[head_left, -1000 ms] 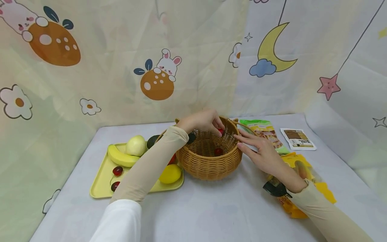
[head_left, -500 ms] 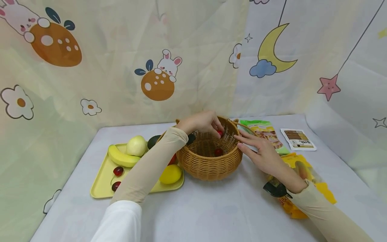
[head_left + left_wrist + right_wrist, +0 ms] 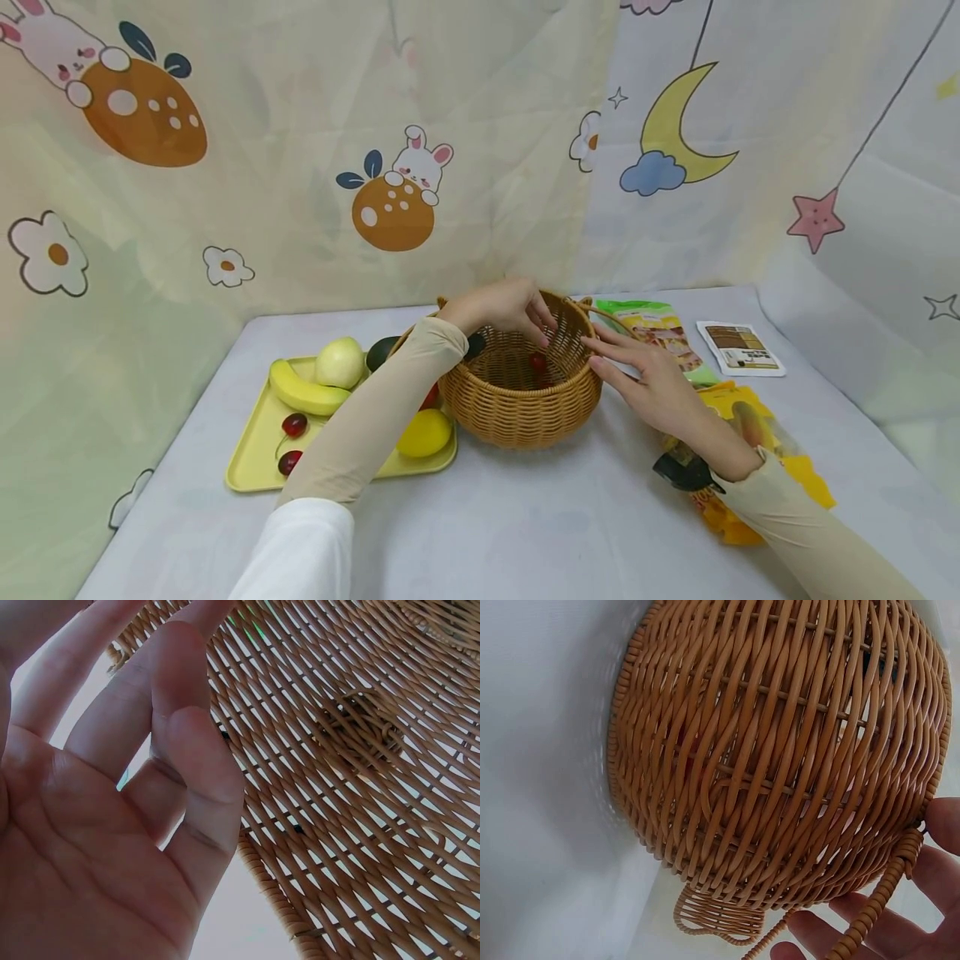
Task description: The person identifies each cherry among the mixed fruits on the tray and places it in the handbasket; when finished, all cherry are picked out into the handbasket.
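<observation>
My left hand (image 3: pixel 513 310) reaches over the rim into a brown wicker basket (image 3: pixel 517 417). In the left wrist view its fingers bend loosely beside the woven wall, with nothing seen between them. Under that hand a red cherry (image 3: pixel 537 362) is inside the basket, and a second dark red patch shows just below it. My right hand (image 3: pixel 651 379) touches the basket's right rim with fingers mostly straight. The right wrist view shows the wrapped handle (image 3: pixel 877 900) lying across that hand, the thumb by the rim.
Left of the basket, a yellow tray (image 3: pixel 243 475) bears a banana (image 3: pixel 307 390), a pale round fruit (image 3: pixel 339 362), two cherries (image 3: pixel 292 442) and a lemon-like yellow fruit (image 3: pixel 424 433). To the right lie a green packet (image 3: pixel 660 329), a white sachet (image 3: pixel 741 347) and a yellow bag (image 3: pixel 780 442).
My left hand has let go of a red cherry, which has dropped from its fingertips into the basket. The right hand stays at the rim.
</observation>
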Demonstrator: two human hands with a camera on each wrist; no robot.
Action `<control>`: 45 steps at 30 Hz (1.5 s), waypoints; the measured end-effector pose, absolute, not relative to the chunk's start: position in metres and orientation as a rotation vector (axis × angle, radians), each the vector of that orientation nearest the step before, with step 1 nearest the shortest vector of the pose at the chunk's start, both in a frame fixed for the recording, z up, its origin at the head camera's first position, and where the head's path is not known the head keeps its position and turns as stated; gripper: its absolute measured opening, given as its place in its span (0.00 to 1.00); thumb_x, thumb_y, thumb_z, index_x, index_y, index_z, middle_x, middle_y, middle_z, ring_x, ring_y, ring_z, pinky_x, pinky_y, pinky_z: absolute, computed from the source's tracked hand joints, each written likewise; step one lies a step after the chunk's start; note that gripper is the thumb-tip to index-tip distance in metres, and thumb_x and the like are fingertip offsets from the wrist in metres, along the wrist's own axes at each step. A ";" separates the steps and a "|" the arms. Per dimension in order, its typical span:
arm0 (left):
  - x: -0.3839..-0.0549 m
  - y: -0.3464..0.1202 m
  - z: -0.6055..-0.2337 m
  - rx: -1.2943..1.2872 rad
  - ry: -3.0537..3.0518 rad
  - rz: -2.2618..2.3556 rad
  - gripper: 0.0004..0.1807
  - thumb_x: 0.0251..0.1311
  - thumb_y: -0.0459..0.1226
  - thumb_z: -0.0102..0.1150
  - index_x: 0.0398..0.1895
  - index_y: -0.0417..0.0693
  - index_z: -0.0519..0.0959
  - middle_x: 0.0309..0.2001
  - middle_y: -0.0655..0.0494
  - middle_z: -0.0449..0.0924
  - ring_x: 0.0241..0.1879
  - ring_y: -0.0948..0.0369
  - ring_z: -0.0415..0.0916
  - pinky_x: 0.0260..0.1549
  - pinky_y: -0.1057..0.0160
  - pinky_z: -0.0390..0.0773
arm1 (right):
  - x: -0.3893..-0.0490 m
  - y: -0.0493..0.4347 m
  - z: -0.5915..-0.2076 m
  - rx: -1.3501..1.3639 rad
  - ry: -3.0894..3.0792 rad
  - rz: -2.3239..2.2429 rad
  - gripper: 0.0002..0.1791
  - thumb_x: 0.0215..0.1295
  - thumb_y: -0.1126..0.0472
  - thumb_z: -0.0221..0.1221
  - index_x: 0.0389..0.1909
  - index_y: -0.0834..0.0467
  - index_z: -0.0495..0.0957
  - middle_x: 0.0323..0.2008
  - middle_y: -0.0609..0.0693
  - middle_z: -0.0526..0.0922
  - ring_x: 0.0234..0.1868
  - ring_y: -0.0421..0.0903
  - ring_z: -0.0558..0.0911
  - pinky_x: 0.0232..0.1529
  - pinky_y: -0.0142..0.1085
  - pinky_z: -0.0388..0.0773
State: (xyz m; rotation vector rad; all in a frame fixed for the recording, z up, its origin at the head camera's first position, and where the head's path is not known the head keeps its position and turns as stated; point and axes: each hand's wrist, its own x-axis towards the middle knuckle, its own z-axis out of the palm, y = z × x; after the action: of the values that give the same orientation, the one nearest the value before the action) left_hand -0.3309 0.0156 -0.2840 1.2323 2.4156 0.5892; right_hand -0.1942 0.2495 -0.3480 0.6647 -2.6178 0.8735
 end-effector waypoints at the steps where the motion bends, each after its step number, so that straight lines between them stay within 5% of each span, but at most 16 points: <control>1: -0.331 0.016 -0.284 1.232 2.417 0.589 0.18 0.61 0.38 0.73 0.55 0.45 0.87 0.52 0.52 0.89 0.49 0.60 0.88 0.50 0.65 0.84 | -0.194 0.250 -0.348 0.665 -2.617 0.878 0.21 0.78 0.54 0.56 0.68 0.53 0.78 0.74 0.57 0.70 0.59 0.62 0.81 0.33 0.34 0.69; 7: -0.332 0.017 -0.284 1.215 2.419 0.586 0.19 0.61 0.38 0.72 0.55 0.44 0.86 0.53 0.50 0.89 0.50 0.60 0.88 0.51 0.64 0.84 | -0.193 0.249 -0.346 0.675 -2.617 0.889 0.21 0.78 0.55 0.56 0.68 0.54 0.77 0.74 0.57 0.70 0.45 0.58 0.84 0.29 0.34 0.66; 16: -0.328 0.015 -0.275 1.202 2.444 0.592 0.19 0.64 0.39 0.70 0.57 0.45 0.86 0.53 0.51 0.89 0.51 0.60 0.87 0.52 0.64 0.83 | -0.194 0.248 -0.344 0.676 -2.613 0.883 0.21 0.78 0.55 0.56 0.68 0.54 0.77 0.74 0.57 0.70 0.69 0.64 0.74 0.38 0.40 0.75; 25: -0.322 0.004 -0.263 1.284 2.475 0.666 0.18 0.64 0.40 0.70 0.56 0.49 0.87 0.52 0.53 0.89 0.49 0.65 0.87 0.51 0.66 0.83 | -0.193 0.247 -0.346 0.683 -2.614 0.908 0.22 0.78 0.55 0.56 0.68 0.55 0.77 0.74 0.59 0.70 0.60 0.64 0.80 0.29 0.34 0.67; 32: -0.313 -0.007 -0.252 1.323 2.541 0.801 0.18 0.63 0.42 0.71 0.55 0.51 0.87 0.48 0.58 0.91 0.48 0.67 0.86 0.52 0.65 0.82 | -0.193 0.248 -0.347 0.675 -2.621 0.867 0.22 0.78 0.54 0.56 0.68 0.52 0.77 0.74 0.57 0.70 0.72 0.64 0.72 0.52 0.51 0.78; 35: -0.305 -0.014 -0.245 1.342 2.588 0.822 0.17 0.63 0.43 0.71 0.54 0.53 0.88 0.46 0.60 0.91 0.47 0.67 0.86 0.53 0.64 0.82 | -0.193 0.249 -0.348 0.674 -2.621 0.868 0.22 0.78 0.53 0.56 0.68 0.53 0.77 0.74 0.57 0.70 0.72 0.64 0.71 0.49 0.49 0.78; 40: -0.292 -0.031 -0.242 1.313 2.649 0.849 0.16 0.63 0.44 0.71 0.54 0.55 0.88 0.46 0.61 0.91 0.43 0.67 0.85 0.47 0.65 0.81 | -0.194 0.249 -0.348 0.679 -2.605 0.885 0.22 0.78 0.54 0.57 0.68 0.55 0.78 0.74 0.58 0.70 0.62 0.64 0.79 0.29 0.35 0.67; 45: -0.277 -0.063 -0.248 1.253 2.683 0.931 0.16 0.63 0.43 0.71 0.54 0.58 0.88 0.45 0.60 0.91 0.32 0.61 0.78 0.30 0.64 0.74 | -0.192 0.249 -0.347 0.677 -2.610 0.899 0.22 0.78 0.55 0.56 0.68 0.55 0.77 0.74 0.58 0.70 0.31 0.47 0.82 0.22 0.33 0.63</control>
State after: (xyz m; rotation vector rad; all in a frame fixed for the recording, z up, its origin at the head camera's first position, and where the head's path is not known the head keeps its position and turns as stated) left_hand -0.2774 -0.0628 -0.2475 1.2530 2.6835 0.9314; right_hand -0.1922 0.2491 -0.3469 0.6774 -2.6099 0.8992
